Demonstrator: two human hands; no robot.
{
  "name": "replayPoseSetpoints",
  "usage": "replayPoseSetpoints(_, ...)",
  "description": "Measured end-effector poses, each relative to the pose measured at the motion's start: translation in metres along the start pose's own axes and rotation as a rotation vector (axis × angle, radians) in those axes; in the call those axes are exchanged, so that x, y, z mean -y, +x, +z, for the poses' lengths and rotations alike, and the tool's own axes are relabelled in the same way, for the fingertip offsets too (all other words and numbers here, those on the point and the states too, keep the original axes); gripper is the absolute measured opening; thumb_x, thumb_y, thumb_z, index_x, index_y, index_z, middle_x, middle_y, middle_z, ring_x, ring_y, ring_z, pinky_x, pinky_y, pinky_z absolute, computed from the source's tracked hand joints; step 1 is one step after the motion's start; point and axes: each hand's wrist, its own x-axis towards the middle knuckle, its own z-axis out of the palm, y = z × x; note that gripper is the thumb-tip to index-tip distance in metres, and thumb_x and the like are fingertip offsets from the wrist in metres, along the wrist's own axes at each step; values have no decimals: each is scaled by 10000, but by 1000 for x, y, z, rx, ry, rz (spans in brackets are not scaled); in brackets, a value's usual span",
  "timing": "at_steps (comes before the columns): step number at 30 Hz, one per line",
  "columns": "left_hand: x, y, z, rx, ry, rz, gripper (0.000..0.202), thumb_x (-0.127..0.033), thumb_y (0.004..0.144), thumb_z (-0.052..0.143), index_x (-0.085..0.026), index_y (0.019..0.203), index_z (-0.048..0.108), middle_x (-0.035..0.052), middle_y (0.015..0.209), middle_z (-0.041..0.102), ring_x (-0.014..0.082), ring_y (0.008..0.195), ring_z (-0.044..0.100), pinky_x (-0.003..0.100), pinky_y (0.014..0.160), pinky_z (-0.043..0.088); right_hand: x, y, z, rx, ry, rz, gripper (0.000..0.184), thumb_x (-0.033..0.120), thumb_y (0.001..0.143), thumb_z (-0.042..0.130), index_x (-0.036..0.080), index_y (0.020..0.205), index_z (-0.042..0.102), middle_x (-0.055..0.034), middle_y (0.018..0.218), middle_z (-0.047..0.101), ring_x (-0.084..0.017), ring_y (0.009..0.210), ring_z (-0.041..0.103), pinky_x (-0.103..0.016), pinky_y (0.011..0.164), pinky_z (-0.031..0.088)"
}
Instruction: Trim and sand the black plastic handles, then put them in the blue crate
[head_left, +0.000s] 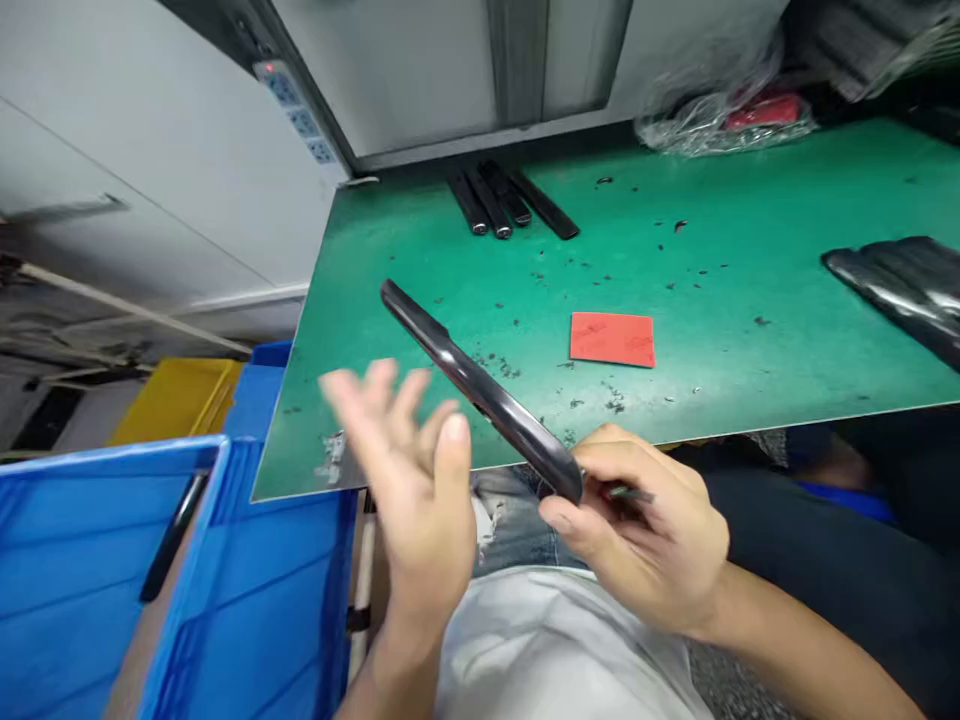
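A long, glossy black plastic part [487, 390] slants up and to the left above the near edge of the green table. My right hand [652, 530] pinches its lower end between thumb and fingers. A thin dark object [628, 494] also shows inside that hand, too small to name. My left hand [420, 480] is open beside the part, fingers spread and slightly blurred, with nothing in it. On the table to the right of the part lies a flat red rectangular piece [613, 340].
Several similar black parts [491, 200] lie at the table's [735, 330] back, and more [907, 285] at the right. Small black scraps litter the surface. A blue crate [75, 530] at lower left holds one black part [172, 540]. Clear plastic wrap [705, 120] sits at the back right.
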Motion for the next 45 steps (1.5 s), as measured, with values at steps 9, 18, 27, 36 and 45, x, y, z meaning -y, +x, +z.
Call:
replayPoseSetpoints(9, -7, 37, -46, 577, 121, 868, 457, -50, 987, 638, -31, 1443, 611, 202, 1373, 718, 339, 1374, 616, 546, 1168, 510, 7, 5, -17, 146, 136, 10, 277, 408, 1066, 602, 171, 1210, 608, 13, 820, 634, -98, 681, 580, -214, 595, 499)
replayPoseSetpoints(18, -21, 39, -43, 631, 229, 905, 475, -60, 999, 611, -37, 1474, 596, 206, 1458, 667, 401, 1295, 639, 626, 1080, 536, 11, 27, -54, 325, -520, -393, 539, 555, 1094, 423, 126, 886, 673, -42, 697, 586, -178, 643, 495, -343, 561, 406)
replayPoseSetpoints(27, -25, 41, -43, 660, 274, 931, 483, -34, 991, 590, -35, 1475, 596, 195, 1468, 661, 406, 1299, 641, 622, 1075, 551, 9, 35, -53, 351, -787, -494, 613, 665, 1064, 388, 184, 761, 616, -9, 656, 488, -171, 614, 394, -328, 498, 276)
replayPoseSetpoints(36, -23, 41, -44, 650, 267, 929, 504, -29, 981, 595, -32, 1485, 588, 189, 1470, 658, 411, 1293, 644, 613, 1073, 558, 8, 33, -52, 354, -839, -495, 534, 633, 1072, 416, 227, 747, 534, 19, 638, 443, -171, 586, 380, -329, 488, 261)
replayPoseSetpoints(45, -26, 44, -43, 702, 324, 917, 471, -82, 1025, 551, -13, 1490, 567, 203, 1435, 673, 369, 1278, 638, 547, 1092, 528, 5, 31, -52, 347, -881, -552, 522, 641, 1048, 472, 247, 707, 491, 20, 627, 434, -168, 577, 361, -329, 499, 273)
